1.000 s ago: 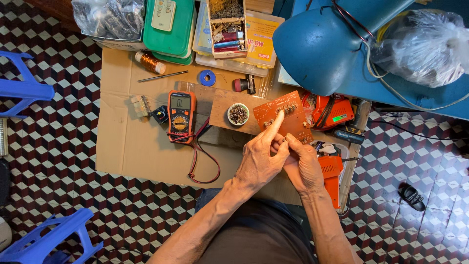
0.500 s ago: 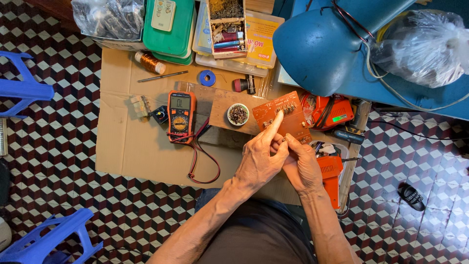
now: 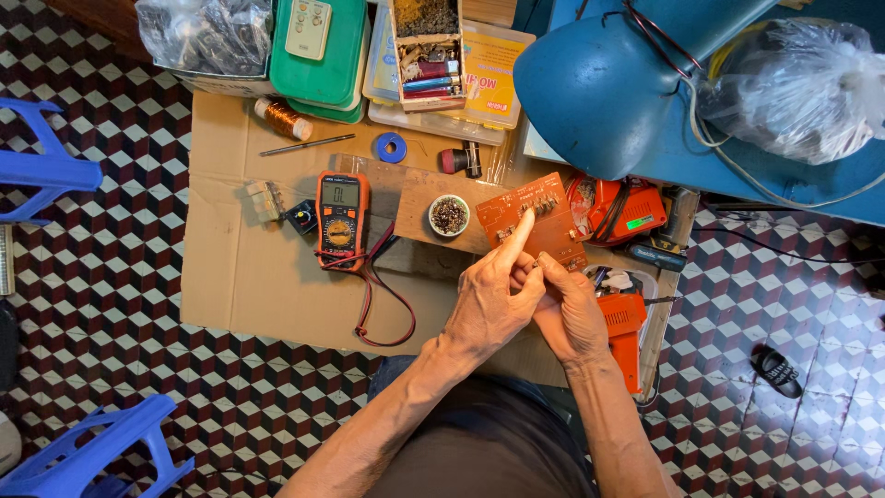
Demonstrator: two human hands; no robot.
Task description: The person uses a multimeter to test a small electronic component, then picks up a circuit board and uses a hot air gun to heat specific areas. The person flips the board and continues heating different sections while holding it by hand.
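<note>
An orange-brown circuit board [image 3: 535, 217] is held tilted above a wooden block [image 3: 419, 203]. My right hand [image 3: 570, 314] grips the board's near edge from below. My left hand [image 3: 493, 300] rests against the right hand, its forefinger stretched out onto the board's face and its other fingers curled. Beside the board a small round tin [image 3: 449, 215] with dark bits stands on the block. An orange multimeter [image 3: 341, 219] lies to the left on the cardboard sheet [image 3: 240, 277], its red and black leads [image 3: 383, 295] trailing toward me.
A blue desk lamp [image 3: 599, 83] hangs over the far right. An orange power tool [image 3: 622, 210] and an orange glue-gun-like tool [image 3: 625, 323] lie right of my hands. Green boxes [image 3: 323, 65], a parts tray [image 3: 426, 51], a copper wire spool [image 3: 281, 117] sit at the back. Blue stools [image 3: 46, 171] stand left.
</note>
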